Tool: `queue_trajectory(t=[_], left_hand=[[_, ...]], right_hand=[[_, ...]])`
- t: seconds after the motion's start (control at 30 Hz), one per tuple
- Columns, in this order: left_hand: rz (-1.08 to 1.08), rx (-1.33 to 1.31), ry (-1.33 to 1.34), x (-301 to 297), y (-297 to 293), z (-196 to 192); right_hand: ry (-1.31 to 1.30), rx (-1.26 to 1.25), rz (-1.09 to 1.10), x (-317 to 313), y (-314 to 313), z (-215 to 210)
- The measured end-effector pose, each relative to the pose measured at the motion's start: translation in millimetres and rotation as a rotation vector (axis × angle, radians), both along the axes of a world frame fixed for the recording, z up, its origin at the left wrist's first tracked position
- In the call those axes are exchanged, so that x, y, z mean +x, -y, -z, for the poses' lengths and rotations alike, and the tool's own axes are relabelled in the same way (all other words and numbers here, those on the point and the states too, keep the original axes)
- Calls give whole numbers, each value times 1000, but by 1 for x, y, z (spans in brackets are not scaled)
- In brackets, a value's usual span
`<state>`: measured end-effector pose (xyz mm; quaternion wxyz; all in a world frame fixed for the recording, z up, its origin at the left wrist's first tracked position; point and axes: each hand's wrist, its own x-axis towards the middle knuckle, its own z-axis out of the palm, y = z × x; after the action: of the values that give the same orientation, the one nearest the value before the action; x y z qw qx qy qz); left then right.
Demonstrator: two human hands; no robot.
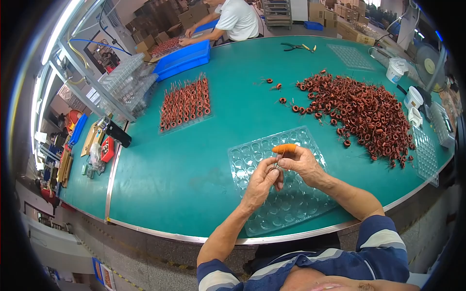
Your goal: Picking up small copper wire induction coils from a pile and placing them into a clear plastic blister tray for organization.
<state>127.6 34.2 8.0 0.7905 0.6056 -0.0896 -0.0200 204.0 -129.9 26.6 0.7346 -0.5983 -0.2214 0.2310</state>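
Over a clear plastic tray [286, 206] with rows of round pockets, my left hand [258, 186] and my right hand [307, 167] meet with fingertips pinched together. Between them is a small wire-wound ring coil [277, 164], mostly covered by the fingers, with thin wire ends showing. An orange finger cot [284, 148] covers my right index finger. To the right of the tray lies a large heap of copper-red ring coils [364, 116] with loose wire leads. Several single coils [282, 100] are scattered at the heap's left edge.
Further left, a second tray [209, 115] holds coils in rows. Behind it stands a blue bin [182, 60]; a black cylinder [116, 133] lies near the table's left seam. Pliers [292, 47], an unfilled tray [350, 56] and white tubs [396, 70] sit far back. A co-worker [238, 22] works beyond.
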Motion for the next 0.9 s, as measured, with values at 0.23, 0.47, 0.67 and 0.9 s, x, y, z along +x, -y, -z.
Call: queue_trajectory(t=[0.23,0.47,0.67,0.9], left_hand=[[-29,13,-46,-1,7,4],[-62,-60,-76,-4,0,3],[-122,-23,-3,-3,4,1],[-202,11,29,-2,4,2]], right_hand=[[248,-26,155,-17,-1,6],[328,-118,323,-7,-2,1],[676,563,971,22,93,-105],[294,-133,203,-5,5,-29]])
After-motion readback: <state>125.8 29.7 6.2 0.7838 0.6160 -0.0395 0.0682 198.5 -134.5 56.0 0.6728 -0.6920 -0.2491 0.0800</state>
